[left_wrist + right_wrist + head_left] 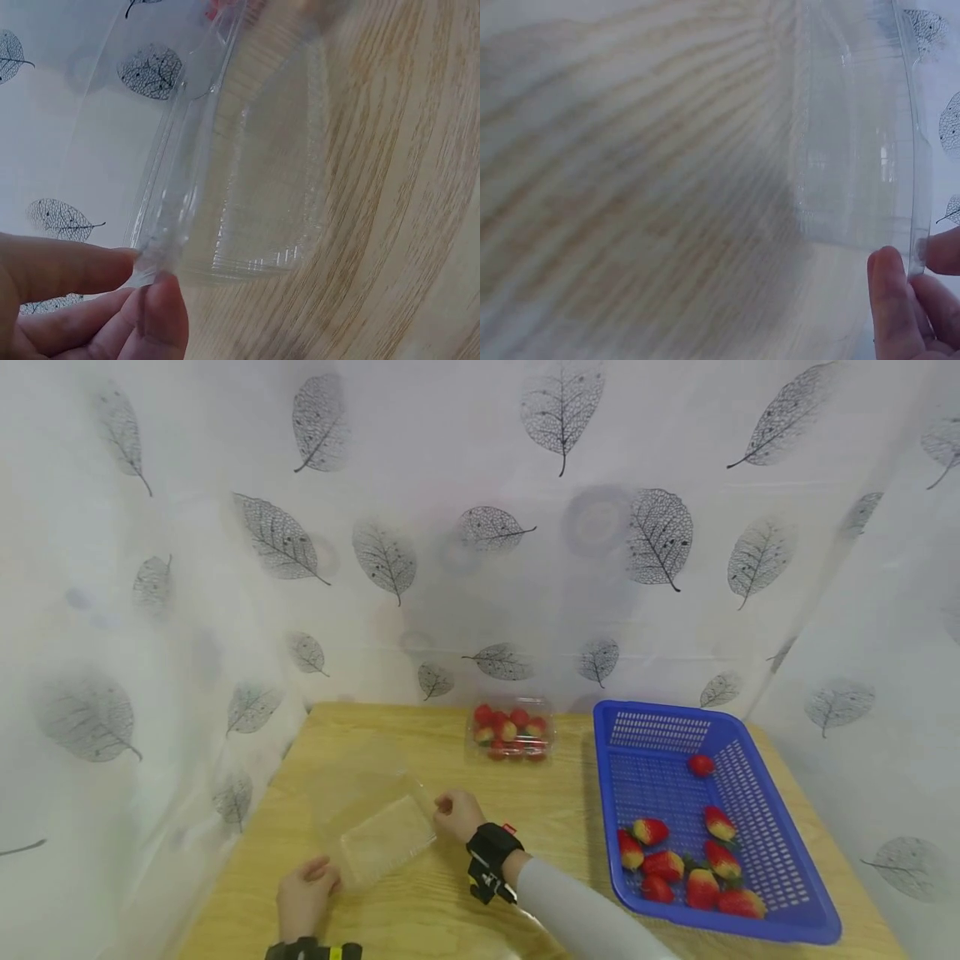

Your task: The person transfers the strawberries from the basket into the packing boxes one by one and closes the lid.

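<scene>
Between the two hands is a clear plastic clamshell box (pixel 386 839) with its lid (pixel 352 772) raised on the far side; no fruit shows in it. My left hand (pixel 306 893) pinches the box's left corner between thumb and fingers, as the left wrist view shows close up. At the opposite end my right hand (pixel 459 817) pinches the rim, thumb on one side and fingers on the other in the right wrist view. The clear walls (pixel 855 150) let the wood grain show through.
A filled clear box of strawberries (pixel 510 731) stands at the table's back. On the right, a blue plastic basket (pixel 607 802) holds several loose strawberries (pixel 702 889), mostly at its near end. Leaf-patterned curtains (pixel 495 593) surround the wooden table (pixel 420 927).
</scene>
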`<state>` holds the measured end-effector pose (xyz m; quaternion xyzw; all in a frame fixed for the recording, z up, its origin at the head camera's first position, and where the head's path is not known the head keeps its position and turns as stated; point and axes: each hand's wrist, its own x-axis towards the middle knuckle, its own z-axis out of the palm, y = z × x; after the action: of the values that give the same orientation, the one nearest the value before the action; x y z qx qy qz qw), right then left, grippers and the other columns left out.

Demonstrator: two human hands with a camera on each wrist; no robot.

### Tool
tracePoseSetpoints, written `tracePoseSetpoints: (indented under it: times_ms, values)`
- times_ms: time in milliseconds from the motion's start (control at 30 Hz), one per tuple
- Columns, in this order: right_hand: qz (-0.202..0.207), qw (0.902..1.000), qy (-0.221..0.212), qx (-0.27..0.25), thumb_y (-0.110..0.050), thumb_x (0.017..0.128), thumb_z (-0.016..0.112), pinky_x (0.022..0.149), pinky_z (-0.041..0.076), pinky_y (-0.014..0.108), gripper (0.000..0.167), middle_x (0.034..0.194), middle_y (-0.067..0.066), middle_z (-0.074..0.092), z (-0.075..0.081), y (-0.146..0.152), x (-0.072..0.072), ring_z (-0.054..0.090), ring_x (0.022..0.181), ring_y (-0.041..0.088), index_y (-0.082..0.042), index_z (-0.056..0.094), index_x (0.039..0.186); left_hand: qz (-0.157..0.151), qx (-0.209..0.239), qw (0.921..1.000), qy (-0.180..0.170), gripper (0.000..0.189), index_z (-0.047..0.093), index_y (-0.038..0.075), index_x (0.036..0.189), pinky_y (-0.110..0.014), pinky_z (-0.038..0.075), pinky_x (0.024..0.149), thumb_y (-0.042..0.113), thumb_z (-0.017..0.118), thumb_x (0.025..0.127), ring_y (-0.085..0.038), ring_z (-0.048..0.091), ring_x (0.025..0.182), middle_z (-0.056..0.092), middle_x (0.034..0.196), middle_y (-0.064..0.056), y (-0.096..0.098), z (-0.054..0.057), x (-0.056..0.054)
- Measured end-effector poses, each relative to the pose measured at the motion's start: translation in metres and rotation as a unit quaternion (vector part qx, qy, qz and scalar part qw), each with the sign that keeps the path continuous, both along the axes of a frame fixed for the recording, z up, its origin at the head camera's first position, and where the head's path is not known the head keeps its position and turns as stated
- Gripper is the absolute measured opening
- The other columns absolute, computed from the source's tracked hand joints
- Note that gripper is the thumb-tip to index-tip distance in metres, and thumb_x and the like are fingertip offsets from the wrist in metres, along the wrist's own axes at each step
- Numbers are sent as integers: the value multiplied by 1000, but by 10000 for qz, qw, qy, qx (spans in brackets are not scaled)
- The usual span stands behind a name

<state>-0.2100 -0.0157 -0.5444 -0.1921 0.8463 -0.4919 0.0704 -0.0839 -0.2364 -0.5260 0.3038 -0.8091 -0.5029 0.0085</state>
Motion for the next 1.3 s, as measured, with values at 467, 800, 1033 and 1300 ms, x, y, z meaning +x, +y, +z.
tracePoseSetpoints:
  times_ms: [467,800,1033,1300]
  values:
    - [-376,9972,-598,-238,3,75,58,58,45,23,14,75,7,59,6,31,34,51,67,12,10,62,86,-760,211,9963,-335,40,51,-14,114,-34,49,67,5,59,79,-18,62,69,64,89,-21,6,4,0]
    - [-422,9957,-709,-422,0,75,59,55,42,20,14,75,7,59,8,55,62,48,64,9,9,61,86,-1237,209,9921,-39,33,55,-18,105,-29,53,61,-3,59,76,-19,63,64,62,81,-15,11,-2,2]
    - [-429,9922,-1043,-530,-2,73,63,53,46,23,15,73,6,59,6,70,76,53,64,11,8,60,84,-1479,305,9885,-74,31,54,-18,105,-30,53,61,-4,59,77,-20,62,65,60,82,-14,15,-2,0]
    - [-613,9908,-1094,-515,-3,72,68,52,45,22,15,71,4,59,2,84,95,53,63,11,4,58,81,-1829,270,9826,-146,31,57,-15,105,-32,53,63,-3,59,76,-20,62,68,63,80,-9,22,-1,-3]
